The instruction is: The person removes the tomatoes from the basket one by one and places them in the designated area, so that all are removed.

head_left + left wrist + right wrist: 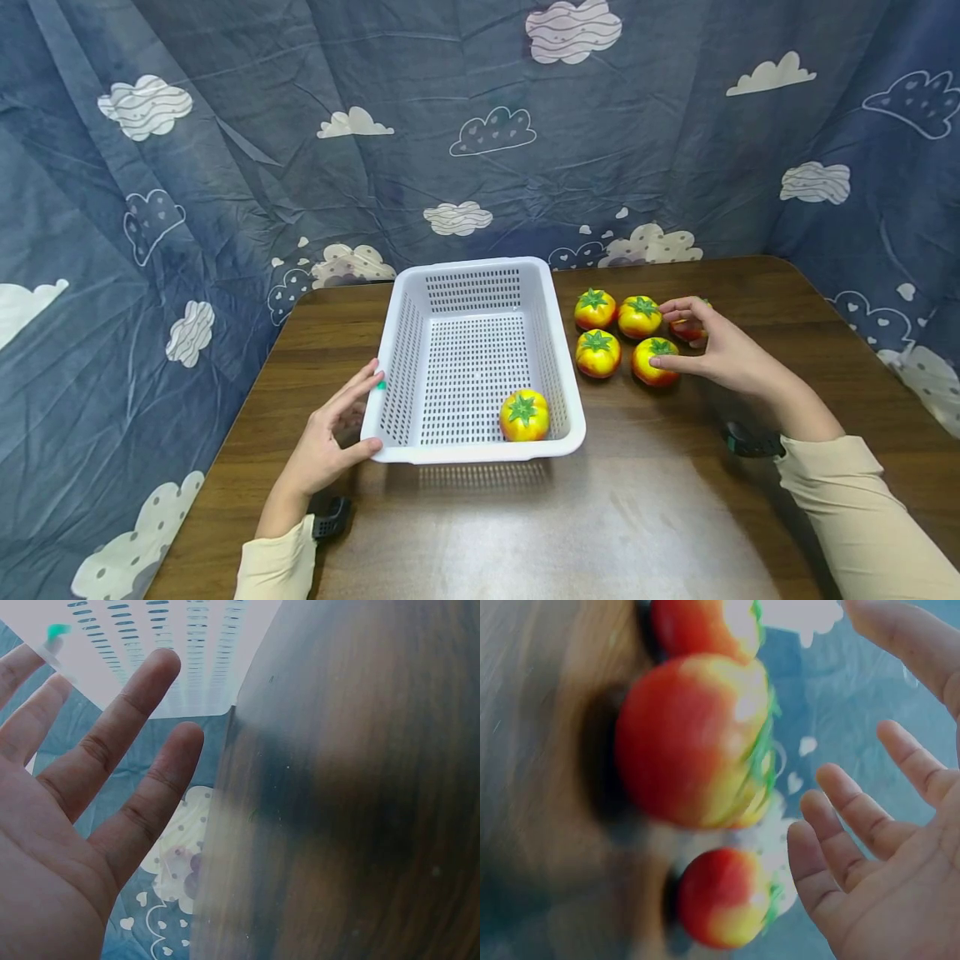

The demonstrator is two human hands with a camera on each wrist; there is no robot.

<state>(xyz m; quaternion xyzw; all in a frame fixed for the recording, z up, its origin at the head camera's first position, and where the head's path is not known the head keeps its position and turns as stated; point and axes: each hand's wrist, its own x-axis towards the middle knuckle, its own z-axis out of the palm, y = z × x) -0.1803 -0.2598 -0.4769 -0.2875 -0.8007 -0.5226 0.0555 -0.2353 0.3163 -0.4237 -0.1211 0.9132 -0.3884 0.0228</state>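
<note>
A white perforated plastic basket (477, 454) stands on the table, with one yellow-red tomato (524, 415) in its near right corner. My left hand (322, 446) is at the basket's left rim, fingertips and thumb touching its edge, fingers spread and nearly straight as seen in the left wrist view. To the right of the basket lie several more tomatoes with green leafy tops. Over the rightmost ones hovers my right hand (723, 354), thumb and fingers apart. It overlaps the near right tomato (651, 367) and partly hides the far right tomato (686, 329). The right wrist view shows an empty palm beside a tomato (690, 742).
The brown wooden table (630, 517) runs up to a dark blue cloth (405, 167) with white clouds, hung behind it and at both sides. Three other tomatoes, one of them a back left tomato (595, 311), sit close along the basket's right wall.
</note>
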